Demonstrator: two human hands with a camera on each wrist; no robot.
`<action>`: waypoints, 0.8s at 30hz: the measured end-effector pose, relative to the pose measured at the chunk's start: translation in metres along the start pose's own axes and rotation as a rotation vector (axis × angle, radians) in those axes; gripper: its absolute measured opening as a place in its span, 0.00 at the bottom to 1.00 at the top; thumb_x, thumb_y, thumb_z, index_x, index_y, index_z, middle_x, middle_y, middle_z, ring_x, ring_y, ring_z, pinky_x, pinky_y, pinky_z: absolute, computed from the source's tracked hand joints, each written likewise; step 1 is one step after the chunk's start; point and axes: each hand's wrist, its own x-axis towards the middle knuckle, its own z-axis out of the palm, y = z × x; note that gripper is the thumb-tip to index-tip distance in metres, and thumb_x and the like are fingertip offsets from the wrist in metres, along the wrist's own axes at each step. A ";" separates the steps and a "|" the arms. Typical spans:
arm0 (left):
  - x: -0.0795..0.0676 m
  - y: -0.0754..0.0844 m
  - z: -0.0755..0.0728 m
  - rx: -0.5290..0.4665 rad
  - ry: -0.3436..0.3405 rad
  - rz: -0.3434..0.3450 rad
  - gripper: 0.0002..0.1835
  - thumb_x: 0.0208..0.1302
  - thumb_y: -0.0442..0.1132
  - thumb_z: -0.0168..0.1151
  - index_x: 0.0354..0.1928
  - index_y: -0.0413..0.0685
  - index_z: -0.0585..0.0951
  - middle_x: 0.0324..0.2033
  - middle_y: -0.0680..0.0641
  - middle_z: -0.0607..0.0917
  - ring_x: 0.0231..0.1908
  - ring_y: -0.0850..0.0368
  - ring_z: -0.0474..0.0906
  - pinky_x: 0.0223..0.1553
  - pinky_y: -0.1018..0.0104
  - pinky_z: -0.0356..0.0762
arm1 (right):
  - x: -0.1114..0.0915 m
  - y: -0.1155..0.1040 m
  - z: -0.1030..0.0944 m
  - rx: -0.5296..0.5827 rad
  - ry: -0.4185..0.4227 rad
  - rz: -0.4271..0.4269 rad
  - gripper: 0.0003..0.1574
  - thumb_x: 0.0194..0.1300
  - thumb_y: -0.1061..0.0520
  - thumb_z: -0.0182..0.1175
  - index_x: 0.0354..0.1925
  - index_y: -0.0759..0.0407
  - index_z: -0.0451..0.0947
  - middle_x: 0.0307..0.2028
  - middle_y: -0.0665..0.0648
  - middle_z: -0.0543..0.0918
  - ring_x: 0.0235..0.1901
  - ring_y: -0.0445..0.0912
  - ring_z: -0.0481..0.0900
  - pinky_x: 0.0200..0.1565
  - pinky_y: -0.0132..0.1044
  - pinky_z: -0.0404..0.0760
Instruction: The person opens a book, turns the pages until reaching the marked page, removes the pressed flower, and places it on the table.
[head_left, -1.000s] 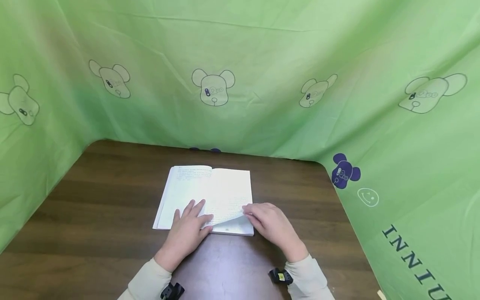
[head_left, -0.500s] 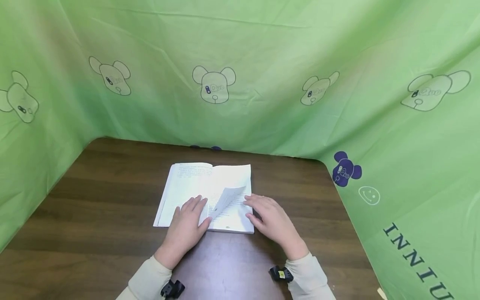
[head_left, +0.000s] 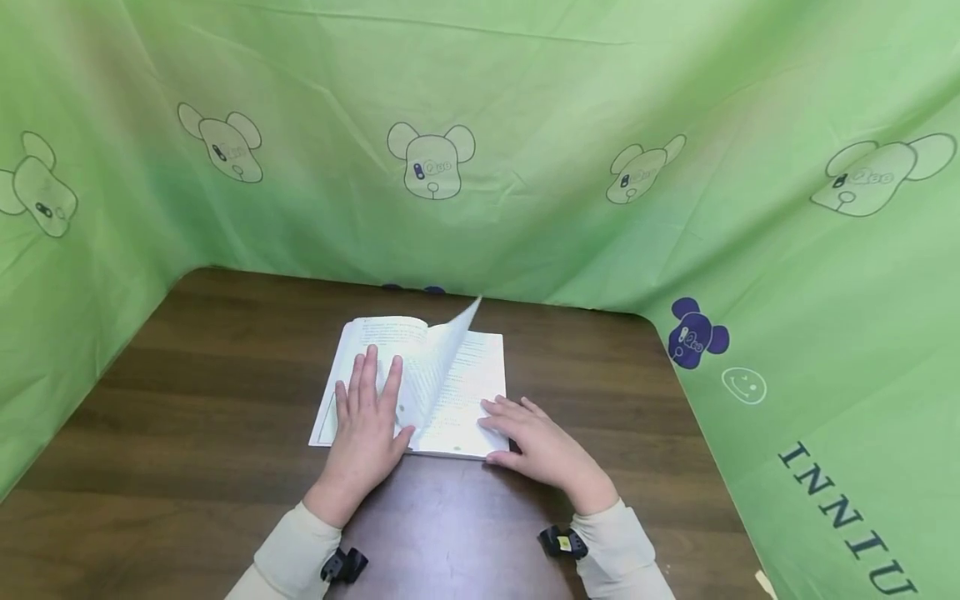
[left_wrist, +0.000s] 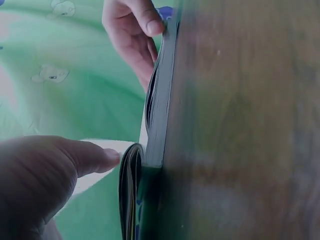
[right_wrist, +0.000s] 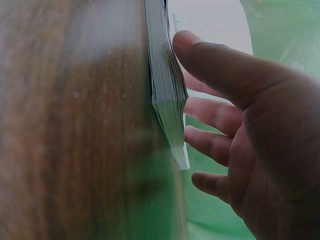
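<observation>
An open book lies on the table, and one of its pages stands raised between the two halves, leaning left. Over the lower left half is my left hand, its fingers spread and straight, the thumb near the spine. At the lower right corner of the book, my right hand rests with relaxed fingers on the right page. The right wrist view shows the thumb and fingers of this hand at the edge of the thick page block, pinching nothing.
The brown wooden table surrounds the book. A green curtain printed with bear heads hangs along the back and both sides. A black wrist camera sits at the left sleeve, another camera at the right.
The right hand has let go of the page's lower corner and now lies at the book's right edge. The page has lifted and swung left. The left hand's fingers have moved up and left.
</observation>
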 end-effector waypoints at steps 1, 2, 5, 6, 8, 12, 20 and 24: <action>0.000 -0.001 -0.001 0.014 -0.003 0.014 0.62 0.52 0.43 0.80 0.82 0.48 0.48 0.80 0.33 0.40 0.79 0.31 0.38 0.68 0.21 0.46 | 0.000 0.000 0.000 0.001 -0.001 0.002 0.35 0.66 0.41 0.69 0.65 0.55 0.79 0.73 0.56 0.71 0.74 0.54 0.67 0.74 0.62 0.58; 0.000 -0.002 -0.002 0.028 -0.011 0.025 0.61 0.52 0.43 0.80 0.82 0.49 0.49 0.81 0.34 0.39 0.79 0.32 0.36 0.69 0.21 0.43 | 0.000 0.000 0.000 0.002 -0.003 0.005 0.35 0.66 0.41 0.69 0.65 0.55 0.79 0.73 0.56 0.71 0.74 0.54 0.66 0.74 0.63 0.58; 0.001 -0.004 -0.005 0.051 -0.053 0.043 0.59 0.54 0.43 0.78 0.82 0.52 0.51 0.82 0.38 0.38 0.80 0.33 0.33 0.69 0.20 0.37 | 0.001 0.001 0.001 0.005 -0.006 0.006 0.34 0.66 0.40 0.69 0.64 0.55 0.80 0.73 0.55 0.71 0.74 0.55 0.66 0.73 0.64 0.58; 0.001 -0.005 -0.006 0.052 -0.073 0.045 0.58 0.54 0.42 0.78 0.82 0.53 0.51 0.82 0.39 0.39 0.80 0.34 0.33 0.69 0.21 0.36 | 0.001 0.001 0.001 0.008 -0.008 0.009 0.34 0.65 0.40 0.69 0.64 0.54 0.80 0.74 0.55 0.71 0.75 0.54 0.65 0.73 0.64 0.58; 0.002 -0.006 -0.007 0.046 -0.114 0.041 0.56 0.56 0.41 0.76 0.82 0.55 0.52 0.82 0.42 0.40 0.80 0.35 0.32 0.70 0.21 0.34 | 0.001 0.001 0.001 0.013 -0.011 0.014 0.34 0.65 0.40 0.69 0.64 0.54 0.80 0.74 0.55 0.70 0.75 0.54 0.65 0.73 0.64 0.57; 0.003 -0.007 -0.007 0.023 -0.189 0.037 0.52 0.59 0.39 0.72 0.82 0.57 0.54 0.83 0.45 0.43 0.81 0.37 0.33 0.70 0.21 0.34 | 0.001 0.001 0.000 0.017 -0.015 0.028 0.35 0.64 0.40 0.70 0.64 0.54 0.80 0.74 0.55 0.70 0.75 0.54 0.64 0.74 0.64 0.57; 0.000 -0.007 -0.004 -0.029 -0.294 0.031 0.41 0.65 0.37 0.63 0.80 0.56 0.62 0.81 0.48 0.55 0.80 0.39 0.46 0.72 0.24 0.43 | 0.002 0.001 0.000 0.018 -0.014 0.042 0.34 0.64 0.41 0.70 0.63 0.53 0.80 0.73 0.54 0.71 0.75 0.53 0.65 0.74 0.64 0.57; -0.001 -0.006 -0.004 -0.042 -0.356 -0.009 0.35 0.69 0.38 0.60 0.78 0.54 0.66 0.79 0.45 0.60 0.79 0.38 0.51 0.71 0.25 0.48 | 0.002 0.001 0.001 0.019 -0.007 0.039 0.33 0.64 0.41 0.71 0.62 0.54 0.81 0.73 0.54 0.72 0.75 0.53 0.66 0.73 0.64 0.58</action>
